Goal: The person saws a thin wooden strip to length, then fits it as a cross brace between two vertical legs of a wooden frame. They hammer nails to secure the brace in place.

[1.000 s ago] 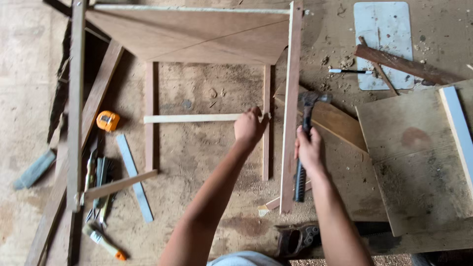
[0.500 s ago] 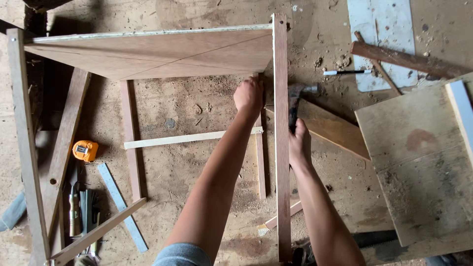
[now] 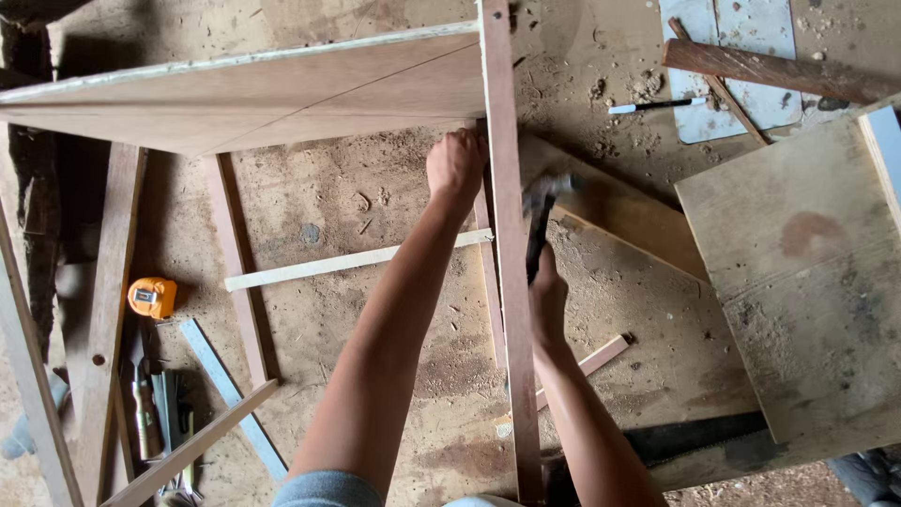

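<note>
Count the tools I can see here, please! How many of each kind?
Hammer, in the right hand: 1
Orange tape measure: 1
Handsaw: 1
Pen: 1
Total: 4
A few more tools lie at the lower left, too jumbled to count.

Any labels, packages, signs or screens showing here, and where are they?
Tape measure: left, on the sawdusty floor; rounded orange case with a small pale label on its face.
No packages, signs or screens visible.
</note>
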